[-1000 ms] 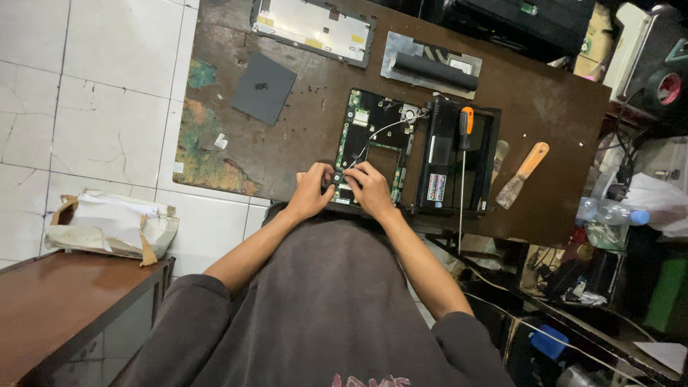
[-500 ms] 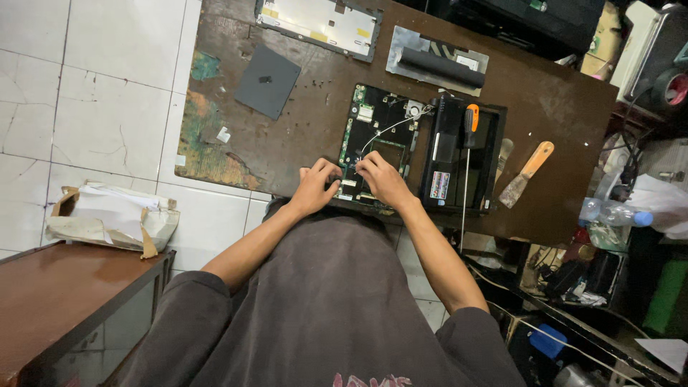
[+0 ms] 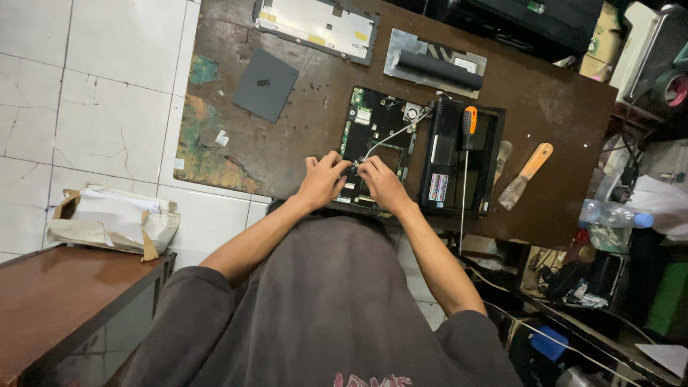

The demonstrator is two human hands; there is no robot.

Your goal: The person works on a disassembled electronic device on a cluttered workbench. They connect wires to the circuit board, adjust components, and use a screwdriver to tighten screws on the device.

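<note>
Dark brown, scuffed surface seen from above, set on a white tiled floor; the person sits at its near edge. An opened laptop base lies just ahead of the hands, its long axis running left to right along the near edge, with the exposed circuit board in its left half and a black battery in its right half. Left hand and right hand meet at the near edge of the board, fingertips almost touching one another. The grip of each hand is drawn together in a pinch over a small part there; the part itself is too small to identify, and whether both hands hold it cannot be told. A thin pale cable runs from that pinch point away and to the right, toward the far corner of the board, so the work lies directly under the fingertips, equally near to both hands. An orange-handled screwdriver rests across the battery, shaft pointing toward the person, nearer the right hand. Further right lies a wooden-handled scraper. Farther back lie a grey square cover, a display panel and a metal plate carrying a black bar.
</note>
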